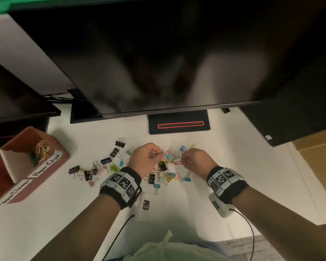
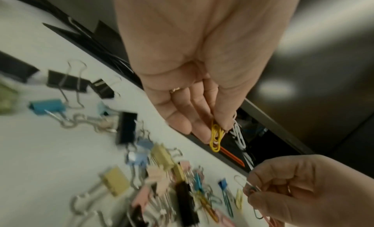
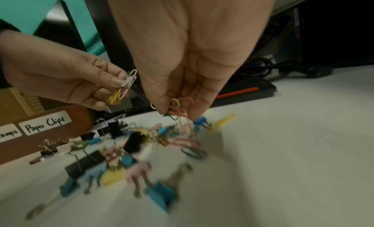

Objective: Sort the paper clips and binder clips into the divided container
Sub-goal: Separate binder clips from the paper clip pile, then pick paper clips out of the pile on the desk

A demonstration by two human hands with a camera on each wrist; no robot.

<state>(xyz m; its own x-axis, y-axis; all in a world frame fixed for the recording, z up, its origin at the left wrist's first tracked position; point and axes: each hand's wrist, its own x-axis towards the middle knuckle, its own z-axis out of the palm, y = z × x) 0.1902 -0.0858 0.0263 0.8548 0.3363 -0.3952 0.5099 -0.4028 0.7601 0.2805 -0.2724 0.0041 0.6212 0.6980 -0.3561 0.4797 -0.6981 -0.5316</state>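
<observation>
A heap of coloured and black binder clips (image 1: 109,161) and paper clips (image 1: 172,159) lies on the white desk (image 1: 243,172). Above its middle, my left hand (image 1: 154,154) pinches a small bunch of yellow, white and pink paper clips (image 2: 216,136) (image 3: 125,84). My right hand (image 1: 184,159) hovers just to the right and pinches several pink, white and green paper clips (image 3: 178,109) that trail down toward the heap. The brown divided container (image 1: 51,166) stands at the left; its "Paper Clips" compartment holds paper clips (image 1: 40,151).
A large dark monitor (image 1: 158,63) hangs over the back of the desk, its black stand base (image 1: 179,125) just behind the heap. Another black screen (image 1: 17,102) sits at far left. Cables run from both wristbands toward me.
</observation>
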